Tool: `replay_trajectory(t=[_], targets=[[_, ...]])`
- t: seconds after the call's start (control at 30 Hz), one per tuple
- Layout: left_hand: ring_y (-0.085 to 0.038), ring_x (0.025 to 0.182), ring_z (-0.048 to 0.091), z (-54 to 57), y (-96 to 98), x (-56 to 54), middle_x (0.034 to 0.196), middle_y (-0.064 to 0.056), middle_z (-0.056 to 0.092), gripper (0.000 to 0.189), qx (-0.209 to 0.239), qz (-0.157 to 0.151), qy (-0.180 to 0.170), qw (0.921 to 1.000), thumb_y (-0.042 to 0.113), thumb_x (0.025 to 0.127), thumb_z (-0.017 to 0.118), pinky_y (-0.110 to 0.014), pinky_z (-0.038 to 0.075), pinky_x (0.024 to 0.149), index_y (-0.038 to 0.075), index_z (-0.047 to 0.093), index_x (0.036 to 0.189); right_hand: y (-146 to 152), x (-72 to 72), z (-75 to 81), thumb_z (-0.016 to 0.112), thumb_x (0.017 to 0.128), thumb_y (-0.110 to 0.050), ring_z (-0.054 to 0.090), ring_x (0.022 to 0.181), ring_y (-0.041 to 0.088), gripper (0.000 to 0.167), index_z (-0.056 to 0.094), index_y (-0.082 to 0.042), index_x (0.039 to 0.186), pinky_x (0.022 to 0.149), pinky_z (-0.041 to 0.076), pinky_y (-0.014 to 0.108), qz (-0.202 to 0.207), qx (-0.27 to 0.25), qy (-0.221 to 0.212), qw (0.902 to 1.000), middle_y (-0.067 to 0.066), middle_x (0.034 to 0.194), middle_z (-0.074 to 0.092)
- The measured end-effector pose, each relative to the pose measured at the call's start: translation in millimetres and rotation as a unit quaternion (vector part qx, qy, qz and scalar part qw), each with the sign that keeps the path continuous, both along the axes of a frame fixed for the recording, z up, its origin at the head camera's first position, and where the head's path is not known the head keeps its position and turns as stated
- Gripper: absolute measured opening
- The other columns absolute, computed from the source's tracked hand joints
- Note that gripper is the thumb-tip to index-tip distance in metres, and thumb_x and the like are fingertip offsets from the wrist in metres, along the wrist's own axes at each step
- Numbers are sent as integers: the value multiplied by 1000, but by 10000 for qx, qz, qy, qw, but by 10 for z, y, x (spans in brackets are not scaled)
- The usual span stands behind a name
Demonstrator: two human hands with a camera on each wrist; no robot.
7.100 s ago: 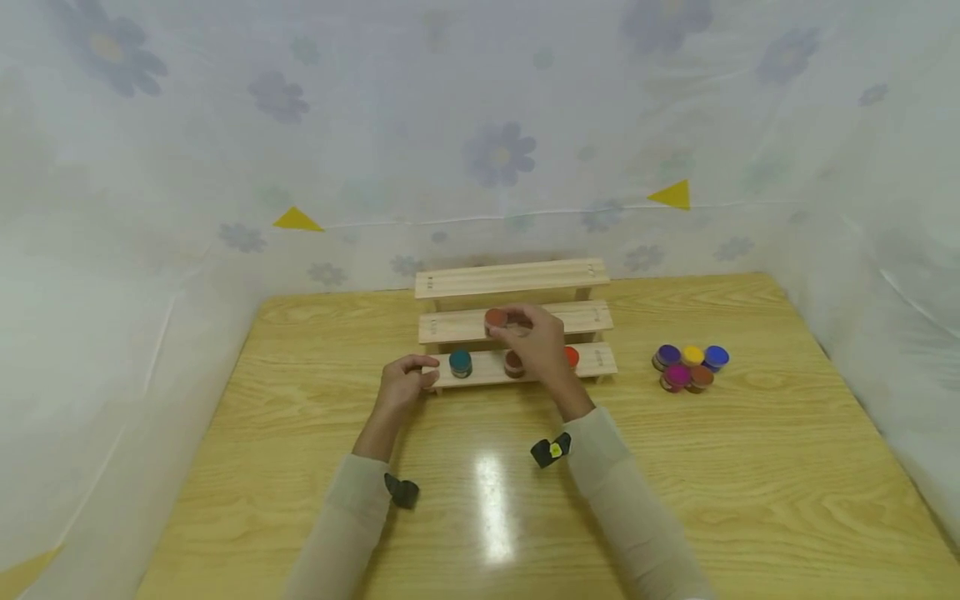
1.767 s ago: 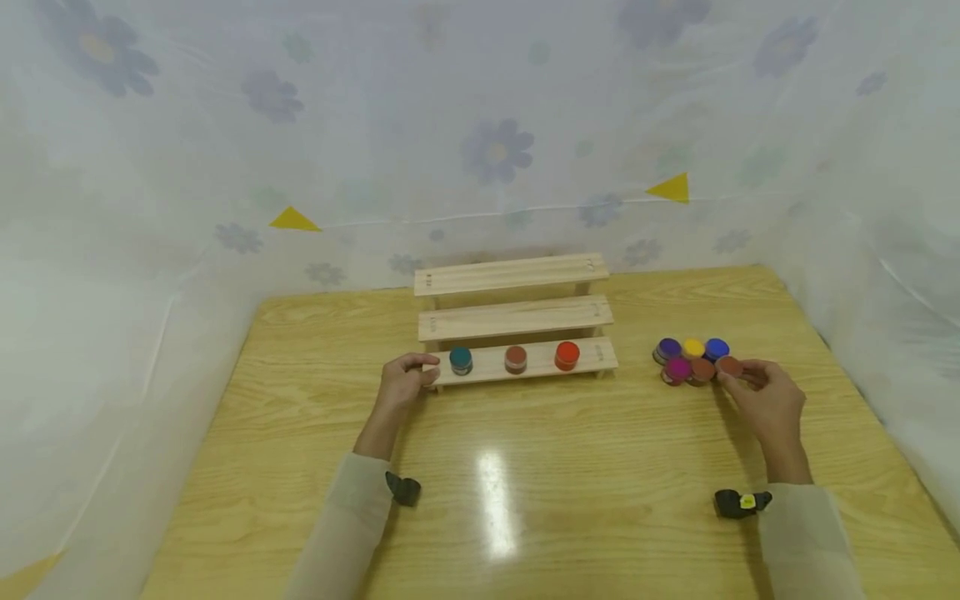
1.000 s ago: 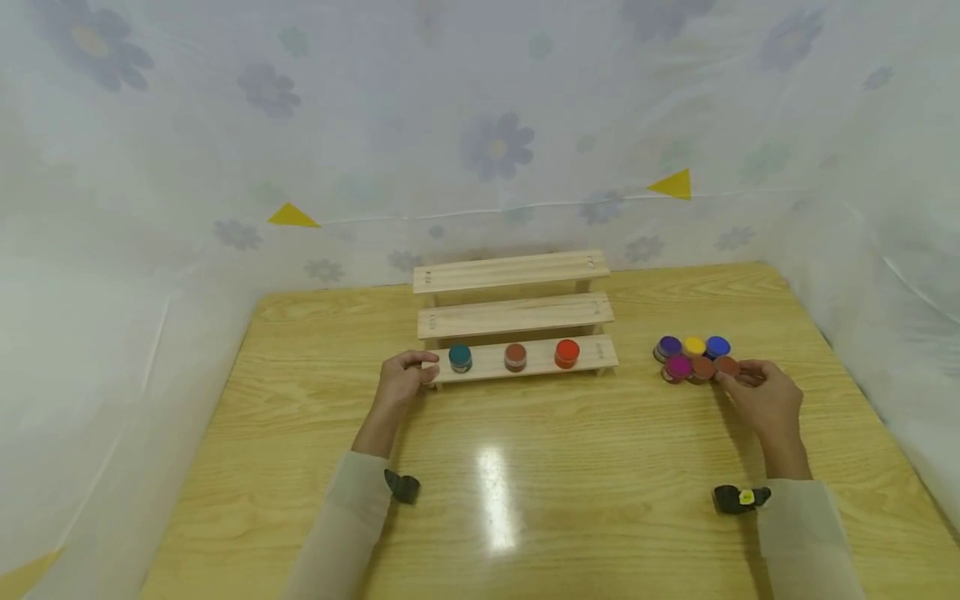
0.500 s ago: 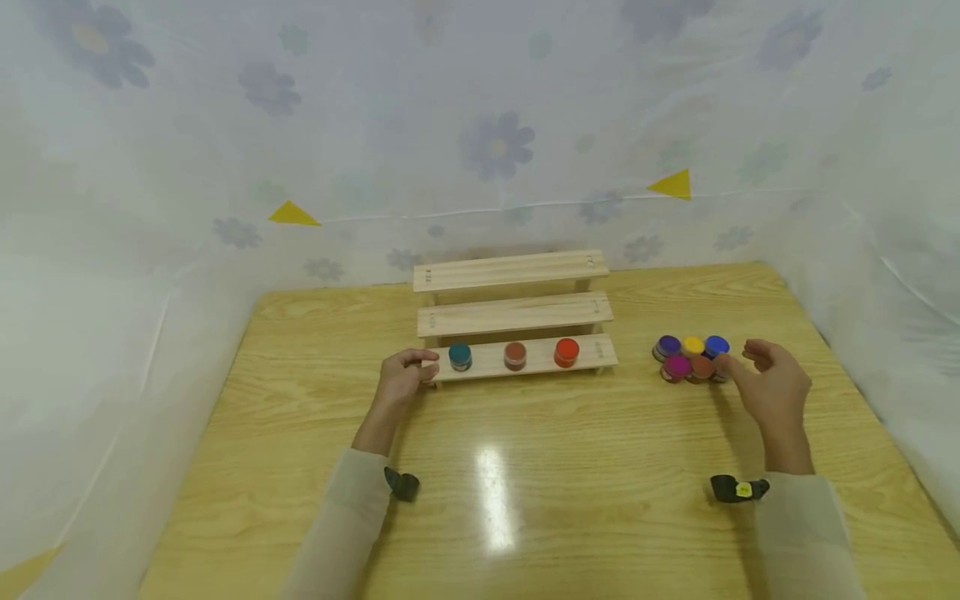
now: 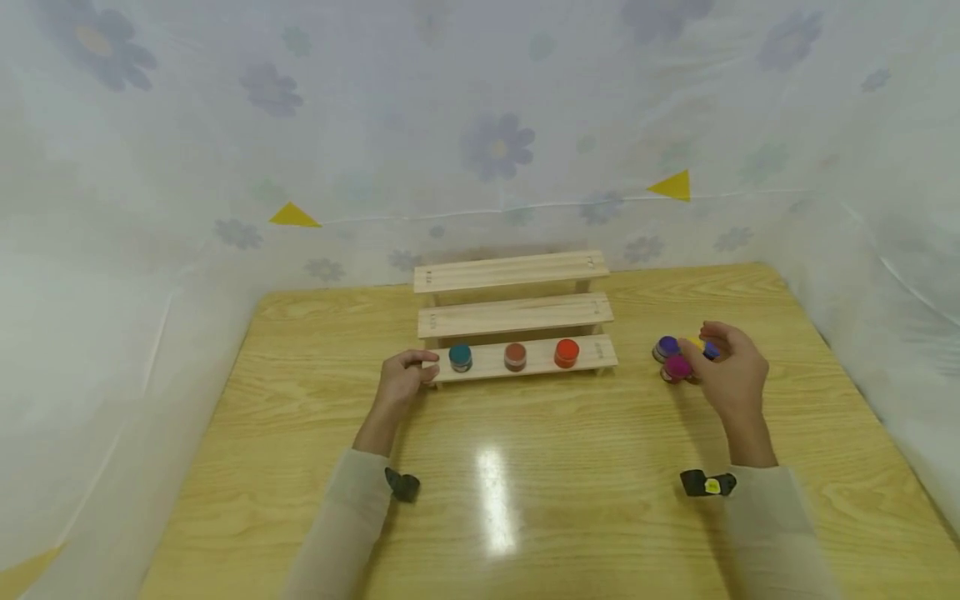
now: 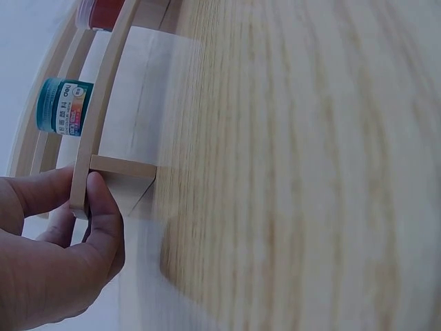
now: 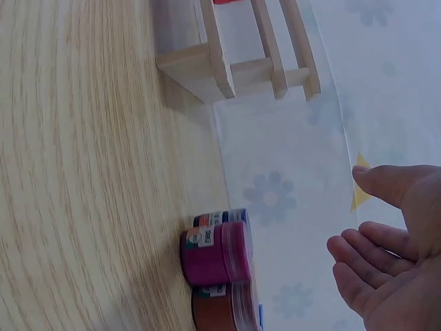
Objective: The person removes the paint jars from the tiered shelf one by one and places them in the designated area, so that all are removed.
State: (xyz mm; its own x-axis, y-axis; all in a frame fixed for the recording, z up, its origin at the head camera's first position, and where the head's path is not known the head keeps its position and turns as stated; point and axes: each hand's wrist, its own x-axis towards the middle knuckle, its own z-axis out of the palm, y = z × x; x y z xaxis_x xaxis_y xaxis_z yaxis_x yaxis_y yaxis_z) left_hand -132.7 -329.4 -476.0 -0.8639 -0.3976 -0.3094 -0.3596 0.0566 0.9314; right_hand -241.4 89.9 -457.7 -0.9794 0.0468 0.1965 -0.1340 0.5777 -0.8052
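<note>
My left hand [image 5: 401, 379] pinches the left end of the lowest shelf of a three-step wooden rack [image 5: 517, 317]; thumb and fingers clasp the board in the left wrist view. On that shelf stand a teal paint jar [image 5: 461, 357], a brown paint jar [image 5: 515, 357] and a red paint jar [image 5: 567, 352]. My right hand [image 5: 731, 371] hovers over a cluster of paint jars, fingers apart and holding nothing in the right wrist view. Purple [image 5: 666, 348], yellow [image 5: 697, 342], blue [image 5: 712, 351] and magenta [image 7: 213, 254] jars show there; a brown jar [image 7: 215, 307] is partly hidden in the head view.
The rack's middle and top shelves [image 5: 510, 272] rise behind the lowest one. A wood-grain table [image 5: 585, 467] lies beneath everything. Flower-patterned white sheeting [image 5: 360, 125] with yellow triangles [image 5: 670, 186] encloses the back and sides.
The right hand carried a brown paint jar from above the rack to the cluster's right side and released it. It has since shifted left over the cluster. The left hand stays on the shelf.
</note>
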Motion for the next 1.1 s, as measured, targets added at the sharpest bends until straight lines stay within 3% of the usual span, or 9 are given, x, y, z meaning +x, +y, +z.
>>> replay_trajectory(t=[0.13,0.27,0.4,0.53,0.87,1.1], targets=[[-12,73,56,-3,2,-1,96,-5,52,22,-7,-14,10,10000,3,88,63,-29,53,75,-1,66,109,-142,46,10,69,87,-25,54,117,36,52,54,2,128,82,49,10,380,-222,198,9988,21,125,56],[-12,78,54,-14,-1,-3,104,-7,50,22,35,-19,42,10000,3,88,62,-28,53,76,-2,65,109,-283,87,-14,69,87,-24,54,118,37,52,53,2,129,77,45,3,674,-333,294,9967,20,126,56],[-12,79,55,-19,-2,-5,106,-8,50,22,53,-14,48,10000,3,89,62,-28,54,77,-2,65,110,-427,98,-85,71,85,-23,57,112,34,48,57,0,125,88,51,23,797,-327,546,9948,18,121,60],[-12,79,55,-16,4,0,106,-8,51,22,31,-10,29,10000,4,89,62,-28,53,77,-1,65,110,-562,108,-140,73,84,-20,57,111,34,45,59,0,122,96,47,47,1029,-448,660,9915,18,117,61],[-12,80,56,-27,-22,-11,121,-11,50,24,35,-52,-103,9999,7,89,63,-31,52,81,1,65,112,-859,142,-119,77,79,-24,57,110,36,49,61,-1,119,95,46,52,1798,-310,504,9819,19,113,61],[-13,83,57,-14,-25,-8,115,-9,51,26,130,-89,-111,9998,7,89,63,-34,52,84,0,64,114,-1009,151,-132,79,78,-21,57,111,36,46,64,-4,117,94,47,52,1949,-323,313,9798,17,113,62]])
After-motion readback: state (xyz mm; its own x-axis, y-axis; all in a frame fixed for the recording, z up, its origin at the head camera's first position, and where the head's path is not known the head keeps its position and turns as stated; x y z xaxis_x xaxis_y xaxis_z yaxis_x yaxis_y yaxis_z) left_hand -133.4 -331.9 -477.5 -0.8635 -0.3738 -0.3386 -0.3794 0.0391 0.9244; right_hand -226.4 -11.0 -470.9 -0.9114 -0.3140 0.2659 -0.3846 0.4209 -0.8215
